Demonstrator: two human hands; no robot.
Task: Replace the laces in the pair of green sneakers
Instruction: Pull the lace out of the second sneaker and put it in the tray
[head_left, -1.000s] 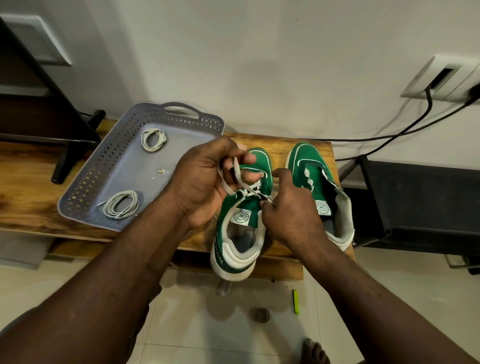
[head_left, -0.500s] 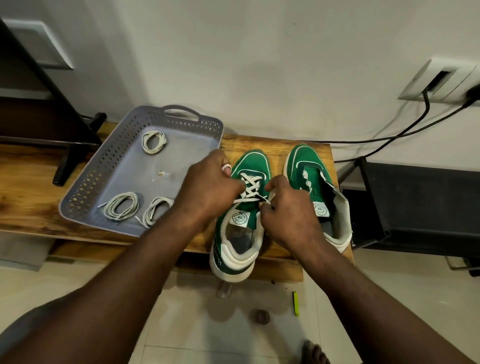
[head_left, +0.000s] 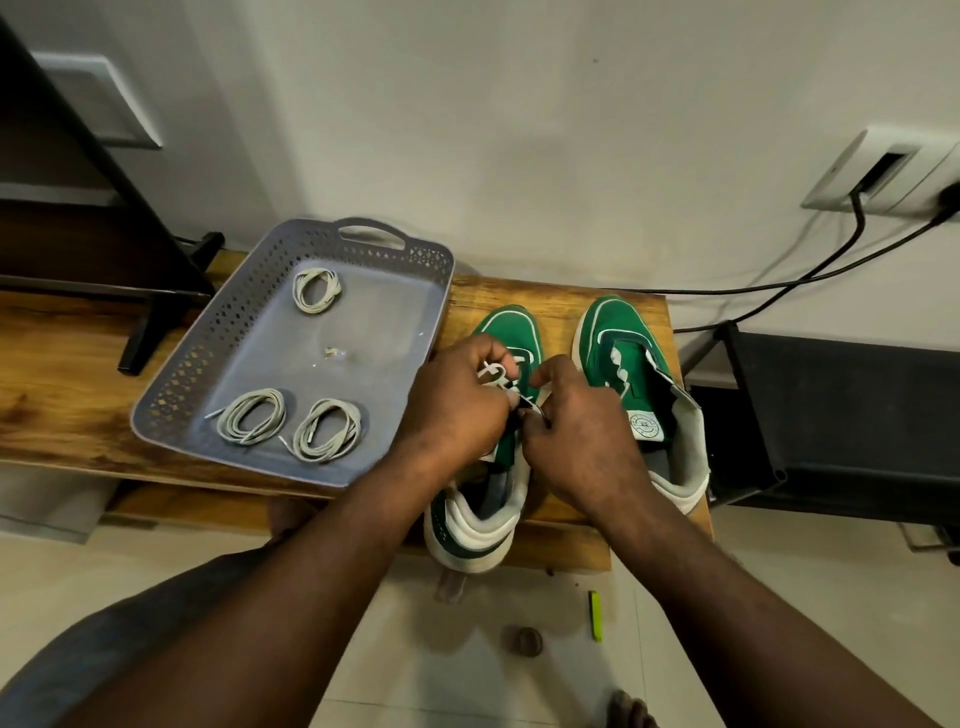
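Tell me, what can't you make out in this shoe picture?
Head view:
Nearer sneaker: its middle hidden under the left hand and right hand, which hold its lace.
Scrap in the tray: too small to identify.
Wall socket: cut off by the right edge.

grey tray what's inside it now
Three coiled laces: one far, two near, plus a small pale scrap in the middle. The left hand covers the right rim of the tray.
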